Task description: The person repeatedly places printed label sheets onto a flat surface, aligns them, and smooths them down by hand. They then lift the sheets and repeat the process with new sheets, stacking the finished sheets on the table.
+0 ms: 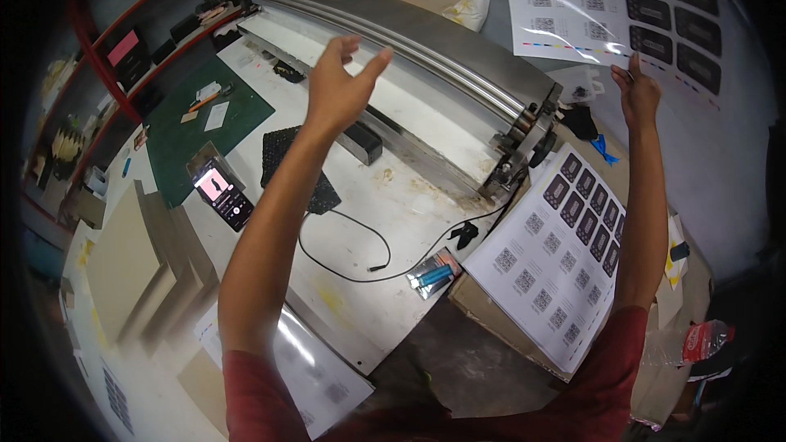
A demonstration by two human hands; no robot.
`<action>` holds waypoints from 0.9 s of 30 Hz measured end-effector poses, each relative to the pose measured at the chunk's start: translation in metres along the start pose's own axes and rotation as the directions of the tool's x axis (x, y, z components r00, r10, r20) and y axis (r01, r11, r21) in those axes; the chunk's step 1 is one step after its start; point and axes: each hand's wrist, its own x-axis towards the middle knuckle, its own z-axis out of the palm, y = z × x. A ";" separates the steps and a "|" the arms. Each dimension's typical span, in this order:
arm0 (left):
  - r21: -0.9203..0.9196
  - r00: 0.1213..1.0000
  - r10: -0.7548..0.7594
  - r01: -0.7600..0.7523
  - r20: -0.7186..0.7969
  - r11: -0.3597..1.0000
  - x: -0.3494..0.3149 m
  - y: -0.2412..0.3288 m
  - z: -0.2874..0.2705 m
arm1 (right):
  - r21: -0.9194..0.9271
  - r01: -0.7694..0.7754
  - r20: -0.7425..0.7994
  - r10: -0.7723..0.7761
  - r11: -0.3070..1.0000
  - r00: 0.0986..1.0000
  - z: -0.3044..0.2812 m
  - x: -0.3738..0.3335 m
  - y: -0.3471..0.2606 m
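"Facing you, the white tabletop point(409, 213) is the largest thing, and a long roller machine point(409, 57) runs along its far right edge."

"What's next in size?"

"A green cutting mat point(229, 102) towards the tabletop's far left corner. Then, past the machine's near end, the printed sheet point(569, 12), raised in the air beyond the tabletop's right edge. A stack of matching prints point(516, 278) lies on a cardboard box point(473, 295) just beside the tabletop's near right edge."

"And the hands?"

"Your right hand point(639, 98) pinches the sheet's near edge between thumb and fingers. Your left hand point(344, 82) is raised before the rollers, thumb spread and nothing in it."

"What could go wrong?"

"With only one grip in view, the sheet could sag and crease under its own weight, or its corner could catch the machine's end fittings if you swing it low. Your left fingers could be nipped if the rollers turn; you can't tell from here whether they do."

"Anything smaller?"

"The phone point(223, 192) lies below the mat's near corner. The thin black cable point(352, 280) loops near the tabletop's near edge, where a sweeping sleeve might snag it."
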 end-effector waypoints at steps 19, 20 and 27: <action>-0.592 0.801 -0.562 0.559 0.205 0.581 0.009 -0.088 0.078 | -0.688 -0.255 0.020 0.368 0.680 0.930 0.124 0.015 0.088; -0.635 0.807 -0.556 0.538 0.198 0.554 0.004 -0.088 0.068 | -0.704 -0.223 -0.045 0.272 0.675 0.961 0.119 0.006 0.073; -0.732 0.847 -0.490 0.465 0.204 0.498 -0.038 -0.046 -0.063 | -0.344 0.861 0.713 -0.492 0.375 0.499 0.141 -0.173 0.030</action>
